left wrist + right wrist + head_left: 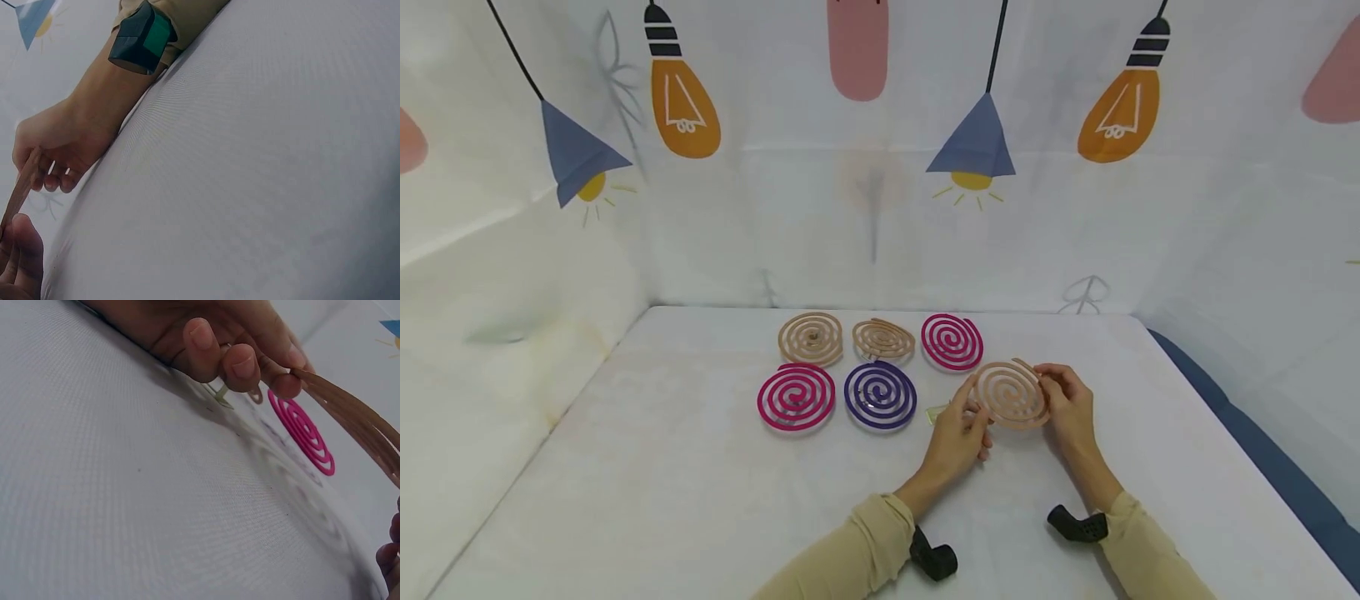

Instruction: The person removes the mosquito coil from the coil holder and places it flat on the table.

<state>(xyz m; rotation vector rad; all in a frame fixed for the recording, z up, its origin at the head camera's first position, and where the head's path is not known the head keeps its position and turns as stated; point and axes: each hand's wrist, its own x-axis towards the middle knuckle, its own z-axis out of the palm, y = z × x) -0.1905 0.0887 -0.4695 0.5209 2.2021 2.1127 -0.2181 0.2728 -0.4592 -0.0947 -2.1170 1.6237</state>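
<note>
A light brown mosquito coil (1011, 395) is held up off the table between both hands, one at each side. The left hand (957, 437) pinches its left edge; the right hand (1070, 408) pinches its right edge. In the left wrist view the coil (22, 184) appears edge-on, between the left hand's thumb (28, 244) and the right hand (59, 140). From the right wrist the coil (359, 422) slants down from the left hand's fingertips (292, 359). Just left of the left hand lies a small pale green piece (935, 413), partly hidden; its kind is unclear.
Several spiral coils sit in two rows: two light brown ones (810, 337) (883, 338) and a pink coil (952, 342) behind, another pink coil (796, 397) and a purple coil (880, 395) in front. A white cloth covers the table (662, 467); a patterned curtain (880, 225) hangs behind.
</note>
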